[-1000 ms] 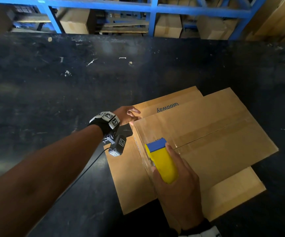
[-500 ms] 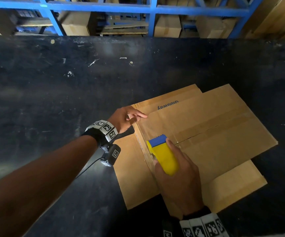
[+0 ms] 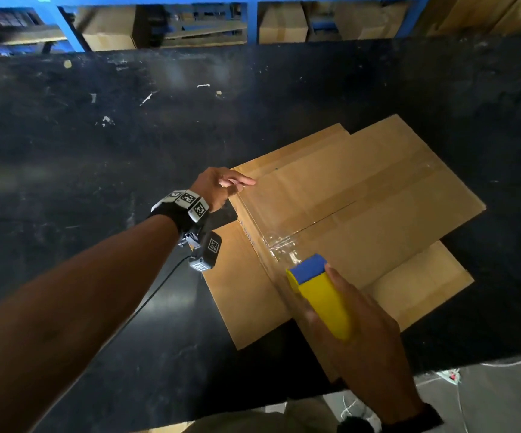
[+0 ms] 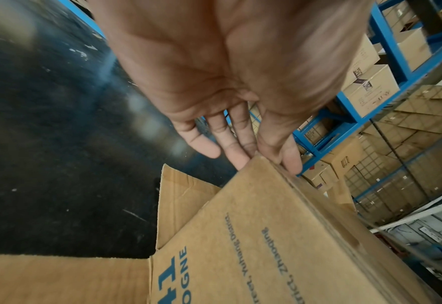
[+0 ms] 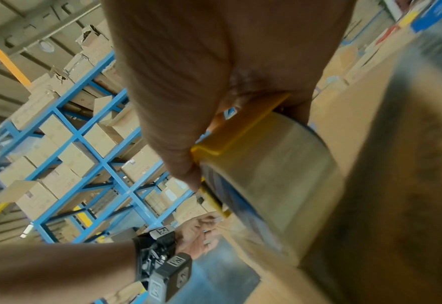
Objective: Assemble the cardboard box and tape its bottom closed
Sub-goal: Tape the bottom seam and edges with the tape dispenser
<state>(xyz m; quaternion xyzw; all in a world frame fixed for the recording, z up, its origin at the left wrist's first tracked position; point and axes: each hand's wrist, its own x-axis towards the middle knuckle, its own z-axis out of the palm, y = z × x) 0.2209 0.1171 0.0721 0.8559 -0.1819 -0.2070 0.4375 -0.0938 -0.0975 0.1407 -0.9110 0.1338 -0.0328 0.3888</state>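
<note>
Now right hand (image 3: 356, 323) gripping tape dispenser (image 3: 318, 295) on box (image 3: 362, 207); left hand (image 3: 218, 187) flat, fingers straight.

Warehouse – blue racking (image 5: 79, 135), stacked cartons (image 5: 66, 181)

Dark scuffed table (image 3: 127, 151) with pale scraps, blue shelving (image 3: 65, 29) behind it stacked with brown cartons (image 3: 281, 26)
</note>
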